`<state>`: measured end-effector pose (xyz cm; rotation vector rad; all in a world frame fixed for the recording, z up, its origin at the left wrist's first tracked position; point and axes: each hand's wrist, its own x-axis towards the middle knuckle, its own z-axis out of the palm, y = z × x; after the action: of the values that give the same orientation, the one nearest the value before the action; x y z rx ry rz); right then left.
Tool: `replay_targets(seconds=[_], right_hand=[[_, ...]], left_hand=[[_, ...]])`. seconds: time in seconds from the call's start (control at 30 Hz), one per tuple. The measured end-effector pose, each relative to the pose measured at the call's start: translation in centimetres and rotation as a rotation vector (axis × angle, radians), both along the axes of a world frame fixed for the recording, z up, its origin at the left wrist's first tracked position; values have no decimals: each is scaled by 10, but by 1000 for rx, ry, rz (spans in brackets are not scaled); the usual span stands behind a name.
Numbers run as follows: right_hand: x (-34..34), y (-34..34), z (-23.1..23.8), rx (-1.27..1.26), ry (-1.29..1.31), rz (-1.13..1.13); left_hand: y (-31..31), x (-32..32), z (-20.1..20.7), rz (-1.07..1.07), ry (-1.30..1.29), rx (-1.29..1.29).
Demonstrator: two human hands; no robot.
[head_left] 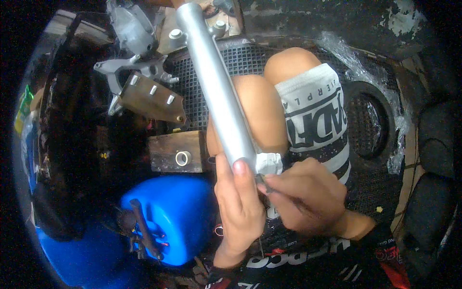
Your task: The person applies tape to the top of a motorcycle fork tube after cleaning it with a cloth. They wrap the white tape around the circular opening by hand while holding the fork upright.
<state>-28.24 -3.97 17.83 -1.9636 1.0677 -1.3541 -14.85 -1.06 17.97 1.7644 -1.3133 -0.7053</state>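
A long silver metal tube (216, 91) slants across the middle, its far end flared and its near end by my hands. My left hand (240, 207) is closed around the near end, with the thumb lying on top of the tube. White masking material (268, 164), crumpled, sticks out at the tube's right side there. Close beside it, my right hand (308, 200) is closed in a pinch at the tube's end. A small dark thing shows at its fingertips; its kind is too unclear to tell. My bare knees and grey-and-black shorts lie under and beside the tube.
On the left are a blue plastic jerrycan (178, 212), a wooden block (161, 154) with a white ring (183, 158), a brown metal plate (149, 101) and grey brackets (113, 72). Black grating (250, 58) lies beneath. A tyre (353, 120) and clear plastic wrap (346, 53) are right.
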Motion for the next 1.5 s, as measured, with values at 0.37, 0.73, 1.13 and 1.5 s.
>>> replay_targets(seconds=[0.37,0.73,1.13,1.5], right_hand=[[-7,11,-3,-74,53,-64],[-7,15,-14,-65,1,-86],[2,5,-33,-28,-241,79],[5,-13,-36,-89,-305,88]], left_hand=[[-6,2,0,-23,150,5],[3,2,-6,35,39,49],[-3,7,-2,99,298,61],[-9,11,-5,4,215,-38]])
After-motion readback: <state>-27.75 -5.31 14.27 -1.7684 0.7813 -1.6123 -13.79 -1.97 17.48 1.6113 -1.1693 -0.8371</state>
